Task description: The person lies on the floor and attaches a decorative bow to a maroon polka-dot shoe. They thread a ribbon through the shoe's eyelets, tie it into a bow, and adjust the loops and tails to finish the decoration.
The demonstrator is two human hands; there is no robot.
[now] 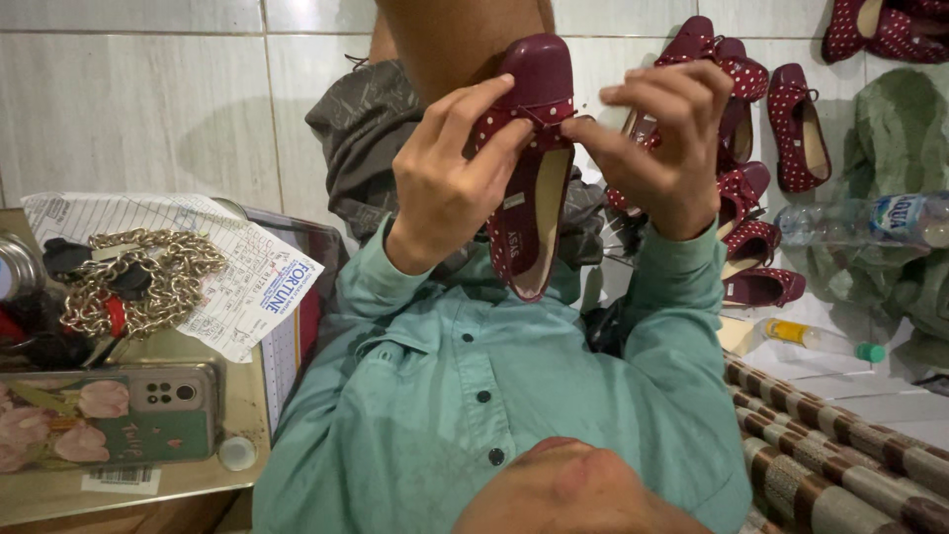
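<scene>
A maroon flat shoe (534,213) with white polka dots and a small bow is held up in front of me, toe pointing away. My left hand (450,183) grips its left side, thumb and fingers pressing by the bow. My right hand (662,138) pinches the bow's right end at the shoe's throat. Both arms wear green shirt sleeves. The cream insole faces right.
Several matching maroon shoes (751,168) lie on the tiled floor at right, with a plastic water bottle (870,220), a small glue bottle (816,339) and green cloth. At left, a low table (129,489) carries a phone (109,415), gold chain (148,277), keys and paper. Striped mat at lower right.
</scene>
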